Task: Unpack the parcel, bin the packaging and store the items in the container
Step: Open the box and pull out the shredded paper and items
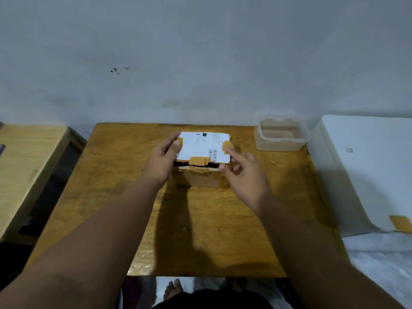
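A small cardboard parcel with a white shipping label and brown tape strips stands at the back middle of a wooden table. Its top flap is lifted a little at the front, showing a dark gap. My left hand holds the parcel's left side, thumb on the label. My right hand is at the right front corner, fingers spread, fingertips touching the tape and the box edge. A clear plastic container, open and with nothing in it, stands at the table's back right corner.
A white box-like object with a brown tape piece lies to the right of the table. A lighter wooden surface is on the left. A grey wall stands directly behind the table. My bare feet show below the table's near edge.
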